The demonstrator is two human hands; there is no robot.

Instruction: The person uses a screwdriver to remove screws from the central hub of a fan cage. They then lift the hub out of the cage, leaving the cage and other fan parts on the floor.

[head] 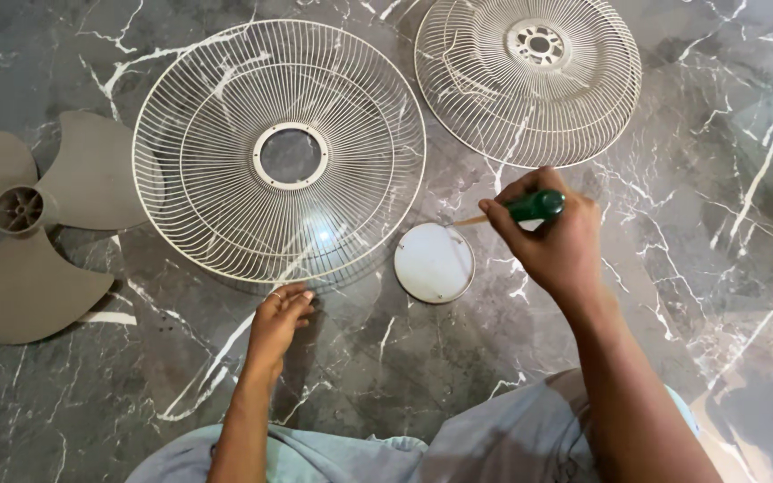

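Observation:
My right hand [555, 234] grips a green-handled screwdriver [531, 207], its tip pointing left over a round white cap [434, 262] lying on the floor. My left hand [277, 324] rests on the floor with its fingertips at the near rim of a large white wire fan guard [216, 134] that lies flat. A second white wire guard [583, 98] with a hub plate lies upper right.
A grey three-blade fan propeller [24, 215] lies at the left, its blade tucked under the big guard's edge. The floor [726, 268] is dark marble with white veins. My knees in light cloth [494, 438] are at the bottom.

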